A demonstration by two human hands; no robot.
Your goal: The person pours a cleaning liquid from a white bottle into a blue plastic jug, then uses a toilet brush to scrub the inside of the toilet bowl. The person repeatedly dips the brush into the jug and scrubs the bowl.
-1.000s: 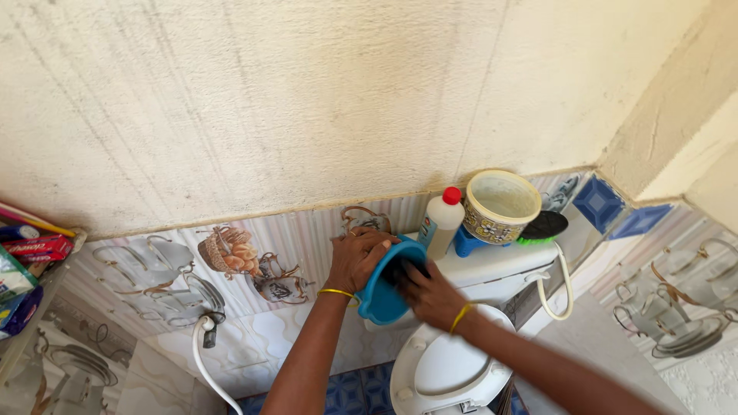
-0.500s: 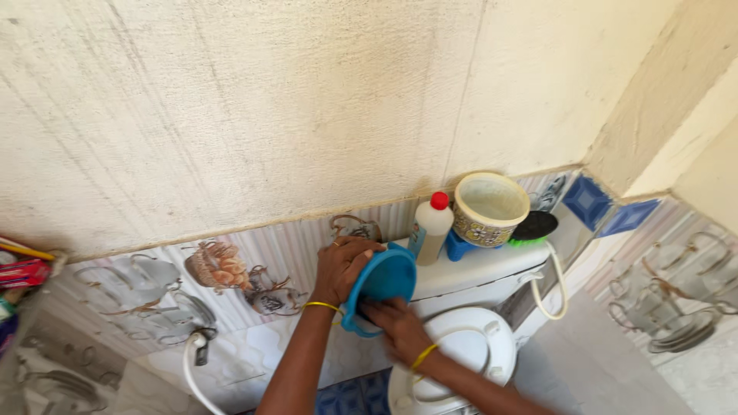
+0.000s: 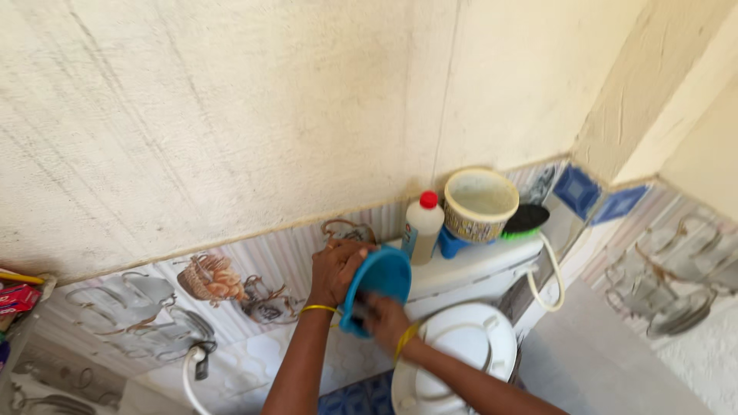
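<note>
Right hand (image 3: 384, 319) has slid down to bowl's rim, fingers pressed in; left hand (image 3: 337, 269) clamps blue bowl (image 3: 378, 286) tilted, opening exposed.

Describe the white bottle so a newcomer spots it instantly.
Find the toilet cistern against the tiled wall. On its lid, a cream tub sits on a blue block; the bottle stands left of that. It alone is tall, slim and white with a red cap.

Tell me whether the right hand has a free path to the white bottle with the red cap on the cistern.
Probably yes. The right hand is inside the blue bowl held by the left hand. The white bottle stands just above on the cistern, its near side unobstructed, though the hand must first leave the bowl.
</note>
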